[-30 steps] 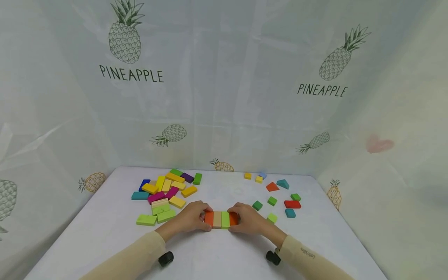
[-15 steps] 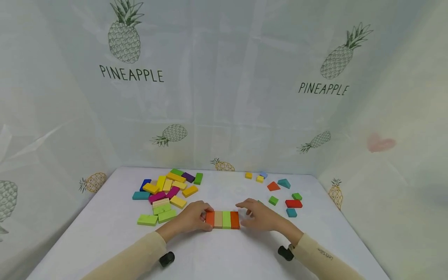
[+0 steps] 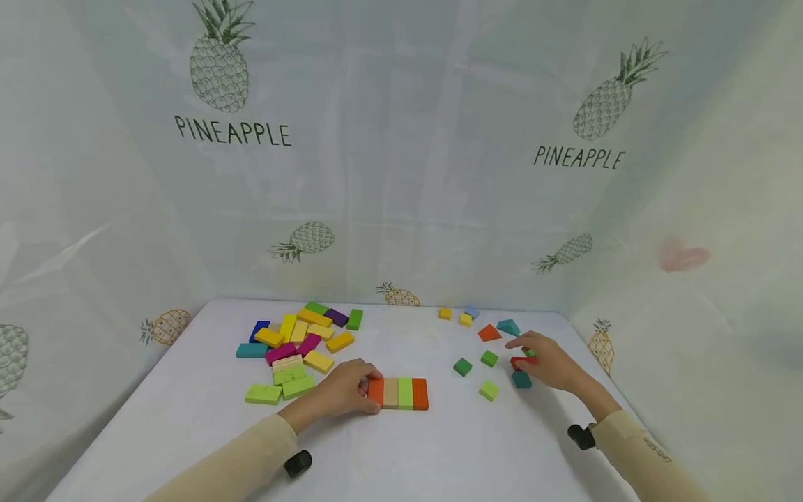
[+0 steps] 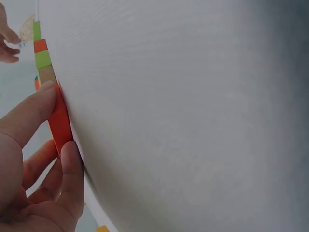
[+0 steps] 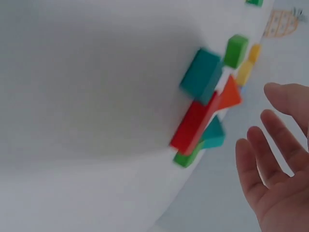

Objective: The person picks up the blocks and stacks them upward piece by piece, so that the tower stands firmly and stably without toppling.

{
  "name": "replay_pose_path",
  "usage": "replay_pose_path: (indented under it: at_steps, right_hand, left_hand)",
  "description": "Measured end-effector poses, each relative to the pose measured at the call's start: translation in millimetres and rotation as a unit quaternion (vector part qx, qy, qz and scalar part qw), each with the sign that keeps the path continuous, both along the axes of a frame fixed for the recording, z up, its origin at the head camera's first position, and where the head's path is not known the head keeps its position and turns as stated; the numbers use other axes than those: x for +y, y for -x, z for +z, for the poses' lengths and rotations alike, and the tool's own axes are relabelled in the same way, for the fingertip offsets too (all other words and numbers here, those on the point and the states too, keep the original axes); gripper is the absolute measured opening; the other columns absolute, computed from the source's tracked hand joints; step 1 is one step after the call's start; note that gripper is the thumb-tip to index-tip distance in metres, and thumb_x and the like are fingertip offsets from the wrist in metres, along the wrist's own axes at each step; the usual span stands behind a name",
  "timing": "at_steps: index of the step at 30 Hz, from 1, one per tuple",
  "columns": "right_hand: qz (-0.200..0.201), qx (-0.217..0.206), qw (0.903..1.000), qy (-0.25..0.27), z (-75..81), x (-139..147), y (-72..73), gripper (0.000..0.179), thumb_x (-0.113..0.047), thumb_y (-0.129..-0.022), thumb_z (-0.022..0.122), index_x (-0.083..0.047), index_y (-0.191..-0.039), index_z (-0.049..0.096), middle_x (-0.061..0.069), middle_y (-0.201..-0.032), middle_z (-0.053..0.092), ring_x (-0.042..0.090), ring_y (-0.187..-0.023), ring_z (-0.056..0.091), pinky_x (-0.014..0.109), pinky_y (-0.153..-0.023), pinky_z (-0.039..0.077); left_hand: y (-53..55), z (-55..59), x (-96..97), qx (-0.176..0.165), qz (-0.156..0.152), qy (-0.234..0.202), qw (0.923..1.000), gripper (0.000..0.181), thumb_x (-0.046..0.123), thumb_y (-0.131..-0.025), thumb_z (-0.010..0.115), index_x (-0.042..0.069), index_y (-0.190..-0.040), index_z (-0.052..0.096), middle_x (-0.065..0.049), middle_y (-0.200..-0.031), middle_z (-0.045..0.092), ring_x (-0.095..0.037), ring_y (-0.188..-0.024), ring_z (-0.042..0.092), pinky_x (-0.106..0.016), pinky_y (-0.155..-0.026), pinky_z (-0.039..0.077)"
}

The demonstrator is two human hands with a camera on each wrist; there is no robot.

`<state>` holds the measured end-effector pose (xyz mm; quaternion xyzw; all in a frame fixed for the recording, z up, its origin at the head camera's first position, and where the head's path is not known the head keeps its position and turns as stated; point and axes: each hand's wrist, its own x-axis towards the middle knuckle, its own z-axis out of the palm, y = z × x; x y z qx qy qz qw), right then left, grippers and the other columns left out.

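Four-coloured blocks lie side by side in a short row: an orange block (image 3: 376, 393), a beige block (image 3: 391, 393), a light green block (image 3: 405, 394) and an orange-red block (image 3: 420, 394). My left hand (image 3: 343, 389) pinches the orange block at the row's left end between thumb and fingers. Over at the right, my right hand (image 3: 547, 360) hovers by a red block (image 5: 194, 123), hiding part of it in the head view. Its fingers are spread with nothing between them in the right wrist view. A teal block (image 5: 202, 75) lies beside the red one.
Loose blocks, including a magenta block (image 3: 281, 353), are heaped at the back left. Between the row and my right hand lie small green cubes such as the dark green cube (image 3: 463, 367). An orange triangular block (image 3: 489, 333) and small yellow cubes (image 3: 465, 320) lie farther back.
My right hand has let go of the orange-red block at the row's right end and moved right to the red block. My left hand has stayed on the orange block.
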<state>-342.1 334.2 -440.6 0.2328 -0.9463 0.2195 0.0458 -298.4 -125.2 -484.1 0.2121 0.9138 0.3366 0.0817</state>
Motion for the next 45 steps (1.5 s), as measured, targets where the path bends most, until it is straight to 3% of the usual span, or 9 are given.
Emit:
replay_pose_path:
  at_steps: [9,15,23,29,37,45]
  right_hand:
    - [-0.026,0.004,0.9993,-0.025,-18.2,32.0,12.5,0.032,0.002,-0.095,0.074,-0.001,-0.126,0.073,0.018,-0.121,0.066,0.039,-0.113,0.061,0.058,-0.096,0.059]
    - [-0.014,-0.003,0.9996,-0.026,-28.3,40.6,19.8,0.031,0.002,-0.094,0.075,-0.002,-0.124,0.075,0.013,-0.117,0.068,0.030,-0.105,0.062,0.052,-0.091,0.062]
    - [-0.019,-0.021,0.9989,-0.037,-31.3,44.5,25.3,0.027,-0.004,-0.094,0.079,-0.006,-0.120,0.078,0.004,-0.107,0.065,0.023,-0.100,0.059,0.039,-0.085,0.061]
    - [-0.013,-0.023,0.9989,-0.040,-32.1,46.1,23.2,0.028,-0.004,-0.094,0.079,-0.005,-0.122,0.077,0.003,-0.108,0.069,0.023,-0.099,0.061,0.043,-0.087,0.062]
    - [-0.024,-0.020,0.9985,-0.044,-19.1,33.6,18.9,0.028,-0.007,-0.094,0.080,-0.005,-0.122,0.076,0.003,-0.109,0.072,0.022,-0.098,0.063,0.045,-0.088,0.062]
    - [0.016,0.021,0.9992,-0.028,7.1,-25.1,9.7,0.029,-0.007,-0.092,0.083,-0.005,-0.121,0.077,0.002,-0.107,0.074,0.022,-0.096,0.063,0.044,-0.084,0.061]
  left_hand:
    - [1.9,-1.6,0.9,0.003,0.000,0.000,1.0000,0.056,0.034,-0.083,0.093,0.016,-0.130,0.070,0.005,-0.102,0.059,-0.015,-0.095,0.054,-0.028,-0.079,0.052]
    - [0.9,-1.9,0.9,0.002,-0.001,0.001,1.0000,0.056,0.034,-0.083,0.093,0.016,-0.130,0.070,0.005,-0.102,0.059,-0.014,-0.094,0.055,-0.028,-0.079,0.051]
    - [0.9,-1.9,1.0,0.001,0.005,0.003,1.0000,0.055,0.033,-0.083,0.093,0.017,-0.130,0.070,0.005,-0.102,0.059,-0.015,-0.095,0.054,-0.029,-0.081,0.052]
    - [1.4,-2.0,1.1,0.002,0.006,0.005,1.0000,0.055,0.033,-0.082,0.094,0.017,-0.130,0.070,0.005,-0.101,0.059,-0.015,-0.095,0.054,-0.029,-0.080,0.052]
    - [1.7,-2.2,1.7,0.004,0.004,0.004,1.0000,0.055,0.033,-0.082,0.094,0.017,-0.129,0.070,0.005,-0.101,0.058,-0.015,-0.095,0.054,-0.029,-0.080,0.052]
    - [0.6,-3.0,1.8,0.002,0.008,0.001,1.0000,0.055,0.032,-0.082,0.094,0.017,-0.130,0.070,0.004,-0.102,0.058,-0.015,-0.095,0.053,-0.029,-0.079,0.050]
